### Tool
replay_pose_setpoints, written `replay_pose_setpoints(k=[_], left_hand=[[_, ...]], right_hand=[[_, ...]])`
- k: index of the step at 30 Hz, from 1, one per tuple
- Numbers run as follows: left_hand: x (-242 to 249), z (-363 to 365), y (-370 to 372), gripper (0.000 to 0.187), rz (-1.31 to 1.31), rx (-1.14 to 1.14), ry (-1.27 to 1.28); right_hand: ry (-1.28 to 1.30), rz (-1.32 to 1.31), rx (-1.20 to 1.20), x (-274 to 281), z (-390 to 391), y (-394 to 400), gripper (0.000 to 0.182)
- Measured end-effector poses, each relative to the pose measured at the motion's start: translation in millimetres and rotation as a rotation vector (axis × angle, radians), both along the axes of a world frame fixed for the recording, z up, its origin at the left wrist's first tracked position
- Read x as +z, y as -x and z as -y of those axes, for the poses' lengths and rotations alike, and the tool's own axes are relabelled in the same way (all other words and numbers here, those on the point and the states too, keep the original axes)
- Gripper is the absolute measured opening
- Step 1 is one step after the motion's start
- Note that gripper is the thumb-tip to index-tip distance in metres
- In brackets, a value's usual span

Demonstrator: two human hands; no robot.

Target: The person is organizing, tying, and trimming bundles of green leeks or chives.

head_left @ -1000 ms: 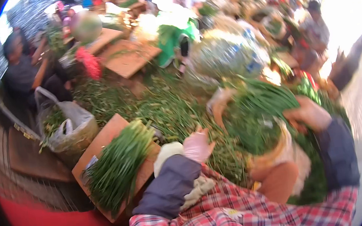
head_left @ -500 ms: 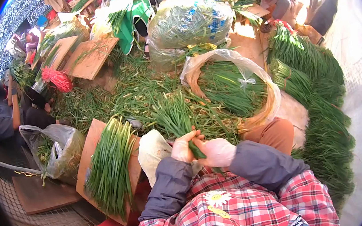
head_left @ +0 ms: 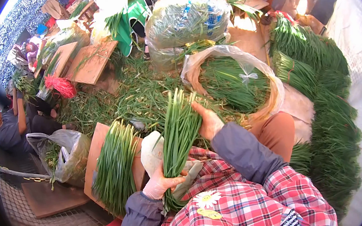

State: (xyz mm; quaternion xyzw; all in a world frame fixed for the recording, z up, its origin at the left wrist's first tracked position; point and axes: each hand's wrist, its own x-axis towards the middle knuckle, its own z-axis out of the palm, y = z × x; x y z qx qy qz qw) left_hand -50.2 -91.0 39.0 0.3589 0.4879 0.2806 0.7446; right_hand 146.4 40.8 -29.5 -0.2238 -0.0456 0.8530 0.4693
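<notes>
A loose bunch of garlic chives stands tilted over my lap, pale stem ends up and green leaf tips down. My left hand is wrapped round its lower, leafy part. Against the upper right side of the bunch, near the stem ends, lies my right hand, its fingers stretched out rather than curled round the stems. Left of my knee, a thick pile of chives rests on a tilted wooden board.
An open plastic bag of chives lies ahead. Tied bundles are stacked along the right. A smaller plastic bag stands at left, near a seated person. Loose leaves litter the ground; a large stuffed bag stands beyond.
My hands were close together gripping the bunch's narrow part. Now the bunch is raised with stem ends up, my left hand lower left on the leaves, my right hand higher at its side.
</notes>
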Motion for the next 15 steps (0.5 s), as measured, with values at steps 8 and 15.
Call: replay_pose_setpoints(k=[8,15], left_hand=[[15.9,34.5,19.4,0.051,-0.030,0.111,0.172],[7.6,44.6,54.7,0.038,-0.083,0.284,0.117]], right_hand=[[0.107,0.653,-0.611,-83.1,-73.2,-45.9,0.017],[-0.957,1.950,0.963,-59.2,-53.7,-120.0,0.065]])
